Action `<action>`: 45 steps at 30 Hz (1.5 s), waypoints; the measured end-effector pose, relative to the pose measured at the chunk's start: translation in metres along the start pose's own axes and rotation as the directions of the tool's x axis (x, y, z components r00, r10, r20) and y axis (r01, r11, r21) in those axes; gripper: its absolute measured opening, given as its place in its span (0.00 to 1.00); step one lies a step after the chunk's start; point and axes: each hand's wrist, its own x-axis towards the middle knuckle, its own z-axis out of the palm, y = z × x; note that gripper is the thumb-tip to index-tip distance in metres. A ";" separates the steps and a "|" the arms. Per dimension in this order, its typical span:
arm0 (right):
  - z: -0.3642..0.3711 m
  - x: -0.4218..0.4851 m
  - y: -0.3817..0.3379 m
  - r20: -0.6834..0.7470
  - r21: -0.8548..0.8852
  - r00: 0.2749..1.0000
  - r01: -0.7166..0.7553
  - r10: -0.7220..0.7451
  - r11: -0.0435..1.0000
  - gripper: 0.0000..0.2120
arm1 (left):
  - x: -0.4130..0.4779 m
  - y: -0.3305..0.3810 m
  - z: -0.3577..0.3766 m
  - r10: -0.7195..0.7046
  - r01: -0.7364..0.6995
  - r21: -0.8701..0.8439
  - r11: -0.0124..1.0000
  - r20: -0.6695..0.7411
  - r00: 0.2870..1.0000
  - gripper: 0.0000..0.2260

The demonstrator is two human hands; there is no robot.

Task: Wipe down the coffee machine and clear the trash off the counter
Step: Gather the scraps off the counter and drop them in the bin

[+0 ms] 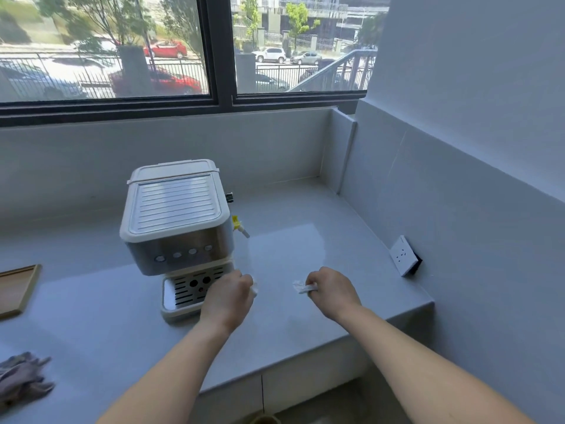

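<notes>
A cream and steel coffee machine (pixel 175 228) stands on the pale grey counter (pixel 299 228), its drip tray facing me. My left hand (pixel 229 296) is closed just right of the drip tray, with a bit of white paper scrap (pixel 254 288) showing past its fingers. To its right my right hand (pixel 331 290) pinches another crumpled white paper scrap (pixel 301 286) just above the counter. A grey cloth (pixel 21 377) lies bunched at the counter's near left edge, far from both hands.
A wooden tray (pixel 16 290) sits at the left edge. A white socket (pixel 403 255) is mounted on the right wall panel. The window sill and a backsplash run behind the machine. The counter's front edge drops off below my forearms, with something brown (pixel 264 420) on the floor.
</notes>
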 end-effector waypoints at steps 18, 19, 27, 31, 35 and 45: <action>0.007 -0.062 0.015 0.024 0.029 0.996 0.090 -0.091 0.995 0.10 | -0.080 0.036 0.009 -0.074 0.068 -0.080 0.995 -0.085 0.994 0.11; 0.011 -0.064 0.019 0.033 0.039 0.994 0.106 -0.107 0.994 0.10 | -0.087 0.038 0.013 -0.092 0.086 -0.074 0.994 -0.086 0.992 0.11; 0.063 -0.099 0.044 0.187 0.070 0.971 0.142 -0.153 0.987 0.08 | -0.156 0.043 0.064 -0.218 0.221 -0.081 0.972 0.045 0.975 0.10; 0.093 -0.120 0.046 0.262 0.044 0.962 0.062 -0.071 0.997 0.11 | -0.180 0.037 0.088 -0.256 0.269 -0.087 0.959 0.131 0.958 0.14; 0.130 -0.137 0.044 0.329 0.055 0.944 -0.033 0.013 0.998 0.13 | -0.201 0.024 0.117 -0.258 0.280 -0.083 0.956 0.212 0.943 0.15; 0.251 -0.177 0.044 0.450 0.077 0.891 -0.104 0.059 0.992 0.07 | -0.251 -0.020 0.206 -0.293 0.337 -0.042 0.941 0.403 0.867 0.07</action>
